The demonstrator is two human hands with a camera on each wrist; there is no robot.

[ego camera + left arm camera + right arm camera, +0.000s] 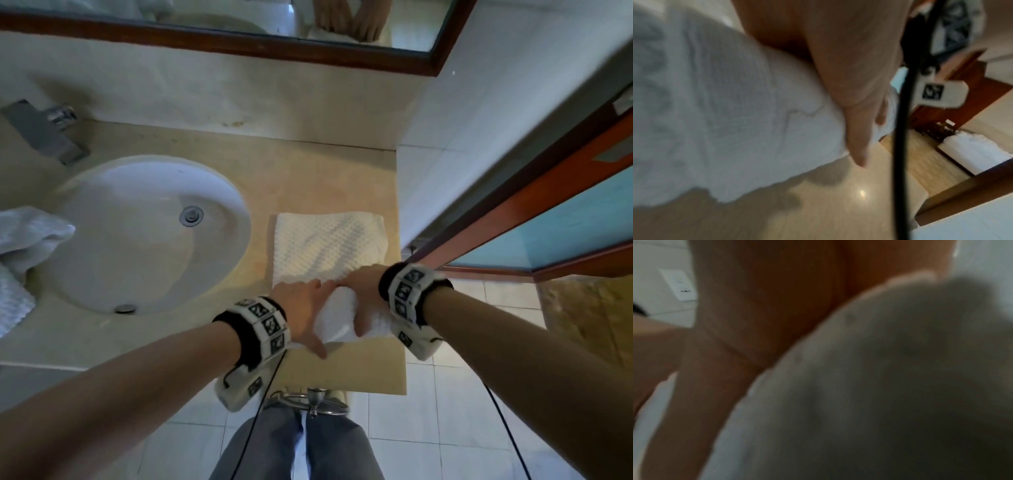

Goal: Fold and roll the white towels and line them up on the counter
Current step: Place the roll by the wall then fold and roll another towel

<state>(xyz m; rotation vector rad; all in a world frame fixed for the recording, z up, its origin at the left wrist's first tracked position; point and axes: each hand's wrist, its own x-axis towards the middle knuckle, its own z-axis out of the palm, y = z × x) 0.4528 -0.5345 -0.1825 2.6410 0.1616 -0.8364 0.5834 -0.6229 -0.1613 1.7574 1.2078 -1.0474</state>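
Left hand (301, 313) and right hand (363, 294) both gripped the rolled end of the white towel (329, 246); its flat length lay ahead on the bench (363, 370)

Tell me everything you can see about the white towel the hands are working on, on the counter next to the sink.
The white waffle-textured towel lies folded into a long strip on the beige stone counter, right of the round white sink. Its far part lies flat, slightly rumpled; its near end is rolled into a thick bundle. The left hand and right hand both grip that roll from above, fingers curled over it and thumbs behind. The cloth looks soft and thick. The wrist views show it only as blurred white fabric.
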